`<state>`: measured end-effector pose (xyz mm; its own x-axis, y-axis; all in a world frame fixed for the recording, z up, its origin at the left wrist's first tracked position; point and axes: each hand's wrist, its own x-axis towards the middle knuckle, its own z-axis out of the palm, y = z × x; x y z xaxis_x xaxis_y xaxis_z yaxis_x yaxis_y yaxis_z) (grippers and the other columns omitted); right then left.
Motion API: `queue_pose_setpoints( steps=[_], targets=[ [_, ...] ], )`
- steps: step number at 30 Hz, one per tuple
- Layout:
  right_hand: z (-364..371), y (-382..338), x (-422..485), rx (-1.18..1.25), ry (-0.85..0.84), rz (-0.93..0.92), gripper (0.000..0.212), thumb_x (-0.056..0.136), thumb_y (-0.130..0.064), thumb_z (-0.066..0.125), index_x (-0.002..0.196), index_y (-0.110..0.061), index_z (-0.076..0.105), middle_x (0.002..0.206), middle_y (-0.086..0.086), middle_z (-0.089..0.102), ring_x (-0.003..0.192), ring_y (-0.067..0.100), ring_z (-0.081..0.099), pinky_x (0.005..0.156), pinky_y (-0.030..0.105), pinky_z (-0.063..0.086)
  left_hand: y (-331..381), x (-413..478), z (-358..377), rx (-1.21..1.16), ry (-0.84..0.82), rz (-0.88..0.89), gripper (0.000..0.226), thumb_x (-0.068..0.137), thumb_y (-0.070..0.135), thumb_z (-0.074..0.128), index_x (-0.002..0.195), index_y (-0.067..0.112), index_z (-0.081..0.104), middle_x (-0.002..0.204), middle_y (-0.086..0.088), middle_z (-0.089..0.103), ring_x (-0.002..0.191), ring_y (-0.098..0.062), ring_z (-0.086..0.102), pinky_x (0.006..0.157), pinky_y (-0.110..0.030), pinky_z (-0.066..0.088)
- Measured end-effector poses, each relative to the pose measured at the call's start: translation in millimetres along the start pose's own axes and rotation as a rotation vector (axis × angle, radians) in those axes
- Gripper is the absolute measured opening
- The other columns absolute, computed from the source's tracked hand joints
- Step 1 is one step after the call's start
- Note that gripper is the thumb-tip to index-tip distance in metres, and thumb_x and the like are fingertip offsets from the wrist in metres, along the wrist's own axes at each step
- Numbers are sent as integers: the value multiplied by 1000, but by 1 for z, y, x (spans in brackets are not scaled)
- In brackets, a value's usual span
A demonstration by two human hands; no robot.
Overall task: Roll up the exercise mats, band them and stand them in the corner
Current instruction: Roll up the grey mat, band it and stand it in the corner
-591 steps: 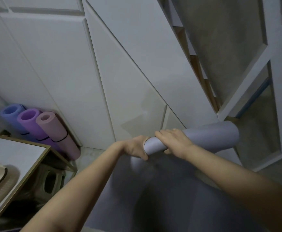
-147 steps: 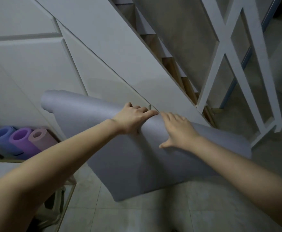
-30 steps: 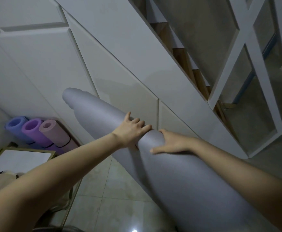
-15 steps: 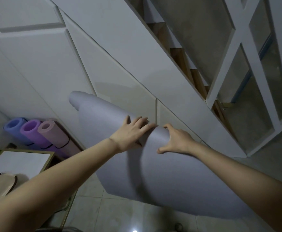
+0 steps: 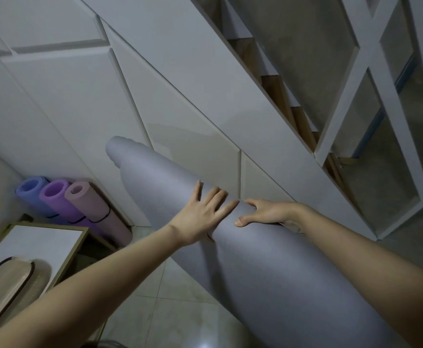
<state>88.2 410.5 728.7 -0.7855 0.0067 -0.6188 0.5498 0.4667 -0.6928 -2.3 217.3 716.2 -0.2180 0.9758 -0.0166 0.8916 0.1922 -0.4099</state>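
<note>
A grey exercise mat (image 5: 255, 267) is rolled into a long loose tube that runs from the lower right up to the middle left, held off the tiled floor. My left hand (image 5: 202, 212) presses flat on the roll with straight, spread fingers. My right hand (image 5: 265, 212) wraps over the top of the roll just to the right, thumb on the near side and fingers over the far side. In the far left corner three rolled mats lean against the wall: a blue mat (image 5: 30, 190), a purple mat (image 5: 57, 197) and a pink mat (image 5: 89, 204) with dark bands.
White panelled cabinet doors (image 5: 180, 121) under a staircase fill the background. A white railing (image 5: 371, 71) stands at the right. A white-topped side table (image 5: 37, 244) with a beige tray (image 5: 6, 282) is at the lower left. Pale floor tiles (image 5: 180, 310) lie below.
Half a second ago a wide flap of the mat hung open below my hands; now it is wrapped into the tube. My left hand lies flatter, my right has moved over the roll.
</note>
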Motion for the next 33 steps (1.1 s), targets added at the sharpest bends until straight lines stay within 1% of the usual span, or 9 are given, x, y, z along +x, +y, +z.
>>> queue_pose_setpoints(
  steps=[4,8,12,18,22,24,26,29,33],
  targets=[
    [6,-10,-7,-42,-1,-15,67,82,-55,62,137,-21,42,122,-6,57,103,9,58,81,22,46,-13,7,-2,-55,5,43,106,41,52,84,129,17,38,111,-13,59,102,-32,58,90,-60,38],
    [21,-15,-18,-422,192,-15,96,72,-67,65,145,-19,25,143,4,41,124,23,47,99,36,41,-21,20,-9,-131,-203,-19,96,62,55,73,141,25,29,128,-5,48,119,-28,47,101,-56,26],
    [48,-10,-20,-759,403,-52,111,63,-66,71,145,-14,19,141,11,39,125,32,45,98,42,41,-28,36,-19,-205,-336,26,102,61,54,77,144,26,24,134,-4,47,125,-25,45,103,-58,25],
    [40,4,-15,-612,482,-44,100,63,-58,74,140,-15,25,135,8,49,116,29,53,90,38,48,-22,31,-16,-118,-204,12,103,65,56,75,147,24,22,144,-4,37,132,-25,37,107,-61,18],
    [23,7,-15,-489,482,-3,97,62,-55,76,138,-18,30,131,6,54,112,28,56,86,35,47,-4,8,5,-103,169,-52,84,56,36,84,127,19,41,115,-10,57,105,-27,52,85,-43,47],
    [15,6,-15,-417,469,-8,94,62,-54,77,137,-20,32,130,5,54,109,27,56,86,36,48,7,-1,14,-154,248,-97,83,55,29,86,123,18,40,115,-12,57,106,-28,48,80,-38,50],
    [6,6,-15,-303,412,-15,91,62,-52,77,137,-22,33,129,4,52,107,24,56,87,37,49,16,-5,18,-135,180,-129,105,49,42,87,135,15,34,132,-19,51,124,-36,46,92,-49,47],
    [-2,7,-15,-68,234,-18,85,67,-47,78,137,-22,36,124,0,53,103,18,57,84,33,49,16,-8,19,-84,52,-162,141,40,61,84,148,11,10,149,-24,30,138,-41,29,101,-67,26],
    [-5,10,-12,96,54,-24,94,61,-51,79,140,-20,37,123,-2,57,107,15,60,93,33,49,5,-4,11,-14,9,-83,147,34,65,83,149,8,12,147,-25,33,137,-40,31,98,-73,18]
  ],
)
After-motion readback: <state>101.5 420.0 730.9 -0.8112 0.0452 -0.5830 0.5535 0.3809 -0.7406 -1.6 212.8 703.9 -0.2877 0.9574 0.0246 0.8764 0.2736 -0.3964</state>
